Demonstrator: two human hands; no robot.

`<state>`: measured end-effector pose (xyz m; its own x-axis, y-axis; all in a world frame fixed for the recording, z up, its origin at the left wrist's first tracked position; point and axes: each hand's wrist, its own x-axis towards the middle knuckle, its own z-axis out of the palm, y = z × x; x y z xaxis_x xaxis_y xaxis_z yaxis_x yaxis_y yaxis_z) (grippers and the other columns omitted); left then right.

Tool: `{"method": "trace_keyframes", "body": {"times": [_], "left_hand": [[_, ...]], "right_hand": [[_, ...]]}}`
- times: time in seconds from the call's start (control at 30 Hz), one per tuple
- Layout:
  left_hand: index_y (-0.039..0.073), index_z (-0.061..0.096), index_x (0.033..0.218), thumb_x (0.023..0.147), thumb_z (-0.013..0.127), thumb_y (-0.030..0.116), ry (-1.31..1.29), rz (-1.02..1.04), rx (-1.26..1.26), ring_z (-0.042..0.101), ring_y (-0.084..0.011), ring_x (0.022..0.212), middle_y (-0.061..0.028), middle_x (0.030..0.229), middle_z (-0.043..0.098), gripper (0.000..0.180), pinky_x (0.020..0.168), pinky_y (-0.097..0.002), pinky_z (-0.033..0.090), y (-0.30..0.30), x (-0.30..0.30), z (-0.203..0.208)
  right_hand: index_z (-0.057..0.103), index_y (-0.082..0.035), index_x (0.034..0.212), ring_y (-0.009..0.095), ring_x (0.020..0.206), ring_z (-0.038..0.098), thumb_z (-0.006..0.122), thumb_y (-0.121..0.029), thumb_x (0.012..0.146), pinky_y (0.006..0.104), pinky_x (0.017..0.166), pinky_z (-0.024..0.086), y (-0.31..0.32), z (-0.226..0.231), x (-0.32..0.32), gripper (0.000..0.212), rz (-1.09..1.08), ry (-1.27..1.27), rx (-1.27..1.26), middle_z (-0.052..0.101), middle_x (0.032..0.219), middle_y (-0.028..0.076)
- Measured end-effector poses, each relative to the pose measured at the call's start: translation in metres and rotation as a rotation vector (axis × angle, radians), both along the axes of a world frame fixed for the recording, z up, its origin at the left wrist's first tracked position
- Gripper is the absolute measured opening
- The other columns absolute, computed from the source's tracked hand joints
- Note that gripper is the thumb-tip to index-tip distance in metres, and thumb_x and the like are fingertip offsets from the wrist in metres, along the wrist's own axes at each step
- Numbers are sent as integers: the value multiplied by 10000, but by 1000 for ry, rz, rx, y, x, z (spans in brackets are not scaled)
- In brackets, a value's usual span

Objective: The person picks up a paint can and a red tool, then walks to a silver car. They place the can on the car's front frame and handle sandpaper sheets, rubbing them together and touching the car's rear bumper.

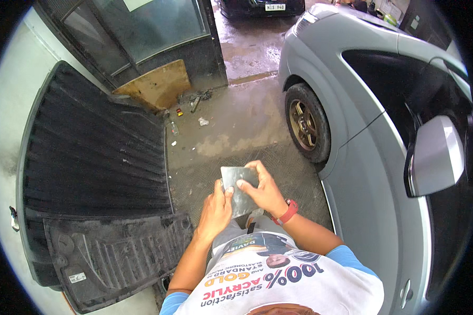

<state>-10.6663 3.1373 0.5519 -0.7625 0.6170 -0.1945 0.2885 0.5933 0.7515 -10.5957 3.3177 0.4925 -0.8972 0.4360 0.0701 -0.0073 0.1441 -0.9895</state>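
A thin, flat grey rectangular sheet is held up in front of my body; its exact kind cannot be made out. My left hand grips its left edge, the thumb on its face. From the other side my right hand holds it, thumb pressed on the upper face and fingers curled around the far right edge. A red band circles my right wrist. Both hands hang over the floor, apart from the car on the right.
The silver-grey car's front wheel and side mirror are at the right. Black ribbed lining and a black floor mat stand on the left. A wooden board leans by the glazed door, with litter nearby. Another dark car is beyond.
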Motion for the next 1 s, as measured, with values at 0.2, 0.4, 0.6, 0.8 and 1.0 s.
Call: {"method": "trace_keyframes", "body": {"times": [0.2,0.4,0.6,0.8,1.0], "left_hand": [[-69,478,1324,1165,503,249,102,-91,91,702,-572,841,-349,849,703,356,706,-639,515,60,-55,-8],[-51,485,1303,1172,475,244,67,-310,56,683,-576,840,-343,836,682,323,731,-636,485,118,-126,-22],[-32,507,1408,1183,438,320,-157,-449,96,718,-546,916,-339,936,725,424,808,-627,530,186,-237,-25],[21,597,1409,1181,443,448,-216,-390,150,757,-452,993,-282,1040,756,508,891,-550,552,237,-350,-47],[103,606,1426,1166,433,599,-1046,-209,520,638,-224,1309,-60,1463,656,586,1158,-434,504,274,-413,-90]], "right_hand": [[576,-72,1256,116,1057,589,817,-111,968,302,949,504,58,7,-50,378,-358,30,-300,618,1115,20],[585,-54,1244,153,1085,615,821,-162,952,332,962,513,105,15,-94,391,-235,20,-70,665,1124,77],[584,-46,1242,179,963,691,822,-179,953,356,870,547,176,41,-179,397,-226,-65,203,734,1020,122],[578,-30,1247,143,985,653,818,-155,974,341,879,545,229,26,-274,385,-397,-65,128,702,1059,78],[553,-23,1314,130,1149,584,762,-199,1053,333,1015,506,233,5,-334,378,-338,-216,-329,652,1217,70]]}}
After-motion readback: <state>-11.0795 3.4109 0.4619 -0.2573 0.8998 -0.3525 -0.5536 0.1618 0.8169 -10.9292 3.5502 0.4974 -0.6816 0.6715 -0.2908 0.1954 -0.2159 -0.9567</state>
